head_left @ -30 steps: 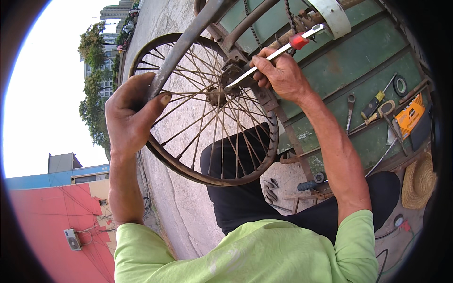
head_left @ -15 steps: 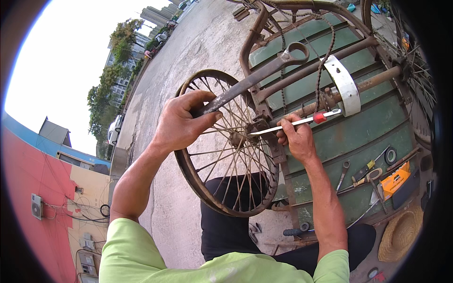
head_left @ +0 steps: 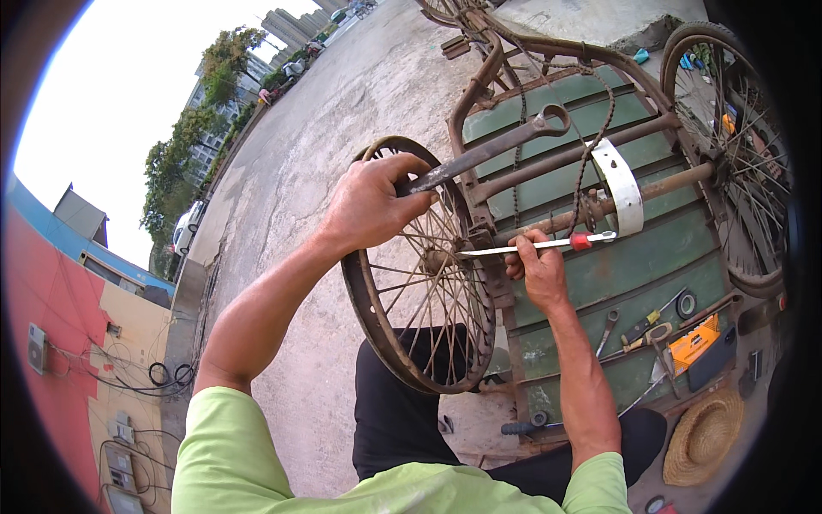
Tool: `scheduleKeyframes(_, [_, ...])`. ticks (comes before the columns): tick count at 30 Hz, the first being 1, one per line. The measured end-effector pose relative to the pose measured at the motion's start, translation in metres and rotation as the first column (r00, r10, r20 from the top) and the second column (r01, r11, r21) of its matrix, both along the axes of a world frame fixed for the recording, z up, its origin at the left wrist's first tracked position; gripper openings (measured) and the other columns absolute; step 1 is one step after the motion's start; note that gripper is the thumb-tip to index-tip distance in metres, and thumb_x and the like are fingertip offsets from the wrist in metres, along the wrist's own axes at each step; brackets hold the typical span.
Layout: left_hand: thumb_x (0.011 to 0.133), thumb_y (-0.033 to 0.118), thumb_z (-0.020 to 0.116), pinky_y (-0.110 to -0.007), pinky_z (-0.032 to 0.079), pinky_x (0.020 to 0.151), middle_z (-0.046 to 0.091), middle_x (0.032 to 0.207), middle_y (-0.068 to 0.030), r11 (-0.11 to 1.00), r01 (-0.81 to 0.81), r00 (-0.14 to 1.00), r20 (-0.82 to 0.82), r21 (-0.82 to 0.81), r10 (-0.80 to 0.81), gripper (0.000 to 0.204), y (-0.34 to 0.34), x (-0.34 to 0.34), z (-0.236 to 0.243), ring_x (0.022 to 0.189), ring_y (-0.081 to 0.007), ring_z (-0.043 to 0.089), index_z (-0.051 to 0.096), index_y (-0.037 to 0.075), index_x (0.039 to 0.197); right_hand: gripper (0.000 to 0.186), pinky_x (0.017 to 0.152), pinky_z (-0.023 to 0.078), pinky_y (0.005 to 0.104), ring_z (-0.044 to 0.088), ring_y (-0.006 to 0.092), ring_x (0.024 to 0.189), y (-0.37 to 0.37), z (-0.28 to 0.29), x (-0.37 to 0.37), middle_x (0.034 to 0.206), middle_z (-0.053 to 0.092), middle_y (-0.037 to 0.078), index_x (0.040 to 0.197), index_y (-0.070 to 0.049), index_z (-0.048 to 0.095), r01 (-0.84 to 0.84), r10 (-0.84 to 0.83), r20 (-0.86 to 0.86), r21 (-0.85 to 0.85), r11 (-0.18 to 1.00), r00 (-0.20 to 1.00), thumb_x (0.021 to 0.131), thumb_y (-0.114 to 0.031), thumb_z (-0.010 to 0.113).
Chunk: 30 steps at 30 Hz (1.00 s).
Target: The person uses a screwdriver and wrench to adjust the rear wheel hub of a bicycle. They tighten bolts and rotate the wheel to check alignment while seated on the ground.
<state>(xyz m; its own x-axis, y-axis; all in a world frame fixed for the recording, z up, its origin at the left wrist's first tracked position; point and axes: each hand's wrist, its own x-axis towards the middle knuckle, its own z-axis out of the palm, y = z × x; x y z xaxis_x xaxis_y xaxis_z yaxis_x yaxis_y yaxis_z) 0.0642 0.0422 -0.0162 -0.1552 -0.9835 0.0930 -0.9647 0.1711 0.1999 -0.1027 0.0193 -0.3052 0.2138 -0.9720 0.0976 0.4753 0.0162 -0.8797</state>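
Note:
My left hand [head_left: 372, 201] is closed around the shank of a long, dark ring spanner [head_left: 488, 156], raised above a spoked wheel [head_left: 368, 308]. The spanner's ring end points away to the right, over the frame of an upturned tricycle cart. With its fingers closed, my right hand [head_left: 541, 270] grips a slim white tool with a red collar [head_left: 580, 242]. That tool's thin tip lies at the wheel's hub [head_left: 441, 259], by the axle end; I cannot tell whether it touches.
Rusty frame tubes [head_left: 574, 158], a hanging chain [head_left: 610, 103] and a curved white metal band [head_left: 623, 188] cross the green bed [head_left: 548, 304]. A hammer [head_left: 659, 338], an orange box [head_left: 692, 344] and other tools lie near right. A straw hat [head_left: 704, 437] rests beside them; another wheel [head_left: 745, 171] stands far right.
My left hand and the spanner have shifted right, closer over the wheel. My right hand keeps the white tool at the hub. The whole view has turned slightly.

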Motion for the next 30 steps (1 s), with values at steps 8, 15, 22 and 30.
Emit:
scheduleKeyframes(8, [0.086, 0.03, 0.073, -0.041, 0.058, 0.085, 0.077, 0.091, -0.0161, 0.989, 0.07, 0.995, 0.08, -0.134, -0.059, 0.037, -0.005, 0.013, -0.004, 0.085, -0.0282, 0.075, 0.076, 0.007, 0.115, 0.036, 0.062, 0.052, 0.0246, 0.069, 0.01, 0.081, 0.038, 0.04, -0.002, 0.094, 0.072, 0.003, 0.116, -0.006, 0.067, -0.002, -0.009, -0.28, -0.038, 0.999, 0.96, 0.107, -0.04, 0.058])
scheduleKeyframes(15, [0.095, 0.04, 0.073, -0.035, 0.057, 0.085, 0.078, 0.102, -0.012, 0.983, 0.116, 0.985, 0.142, -0.142, -0.096, 0.042, -0.018, 0.029, -0.023, 0.087, -0.0209, 0.072, 0.073, 0.008, 0.121, 0.035, 0.066, 0.052, 0.0257, 0.069, 0.0117, 0.083, 0.095, 0.055, -0.062, 0.097, 0.072, 0.007, 0.116, -0.003, 0.068, 0.071, -0.063, -0.369, 0.007, 0.997, 0.927, 0.107, -0.036, 0.057])
scheduleKeyframes(22, [0.092, 0.04, 0.074, -0.037, 0.056, 0.093, 0.077, 0.109, -0.0147, 0.98, 0.162, 0.974, 0.175, -0.115, -0.141, 0.044, -0.03, 0.031, -0.017, 0.095, -0.0257, 0.073, 0.074, 0.008, 0.122, 0.036, 0.065, 0.053, 0.0264, 0.069, 0.0113, 0.078, 0.105, 0.031, -0.098, 0.092, 0.072, 0.006, 0.111, -0.004, 0.069, 0.117, -0.071, -0.297, 0.139, 0.983, 0.952, 0.104, -0.038, 0.057])
scheduleKeyframes(30, [0.094, 0.043, 0.076, -0.036, 0.055, 0.095, 0.077, 0.111, -0.0134, 0.987, 0.126, 0.967, 0.236, -0.096, -0.101, 0.047, -0.039, 0.036, -0.014, 0.101, -0.024, 0.073, 0.073, 0.007, 0.124, 0.033, 0.066, 0.051, 0.0237, 0.067, 0.0086, 0.077, 0.09, 0.029, -0.109, 0.093, 0.07, 0.004, 0.114, -0.006, 0.067, 0.069, -0.031, -0.187, 0.2, 0.977, 0.982, 0.106, -0.035, 0.056])
